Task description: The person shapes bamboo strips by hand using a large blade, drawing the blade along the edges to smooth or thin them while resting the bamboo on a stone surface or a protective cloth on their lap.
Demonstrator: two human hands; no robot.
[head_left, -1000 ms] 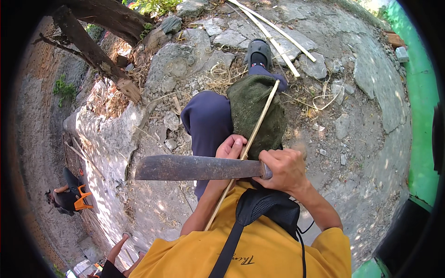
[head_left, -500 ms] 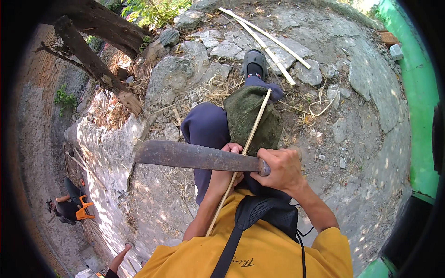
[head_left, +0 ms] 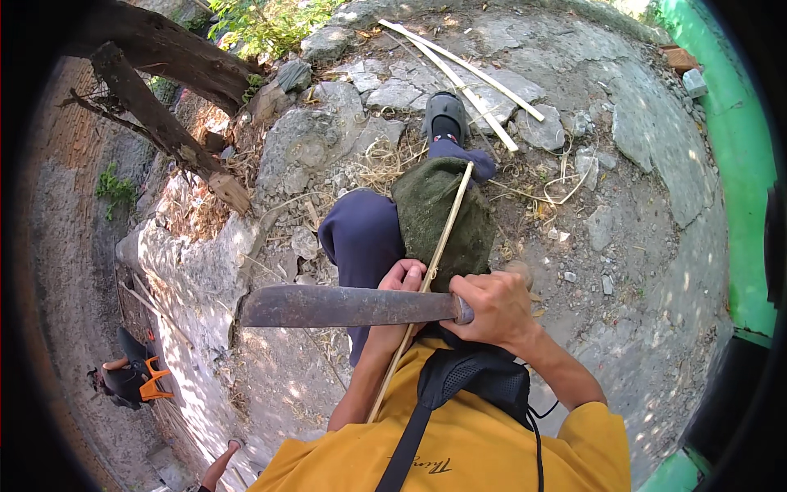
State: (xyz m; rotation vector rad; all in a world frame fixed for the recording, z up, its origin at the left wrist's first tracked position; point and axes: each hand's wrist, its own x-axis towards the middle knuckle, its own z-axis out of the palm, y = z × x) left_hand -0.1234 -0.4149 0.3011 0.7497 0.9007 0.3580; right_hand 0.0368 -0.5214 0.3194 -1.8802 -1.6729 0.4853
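Over the green cloth runs a pale strip; fingers of the left hand seem to pinch it, partly hidden by the machete. The right hand's fingers wrap the handle; the blade's long edges cross the strip leftward. Ground stretches right to the green wall.

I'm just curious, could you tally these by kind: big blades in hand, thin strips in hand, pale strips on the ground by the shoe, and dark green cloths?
Machete in the right hand: 1
Thin strip in the left hand: 1
Pale strips by the shoe: 2
Dark green cloth: 1
Total: 5
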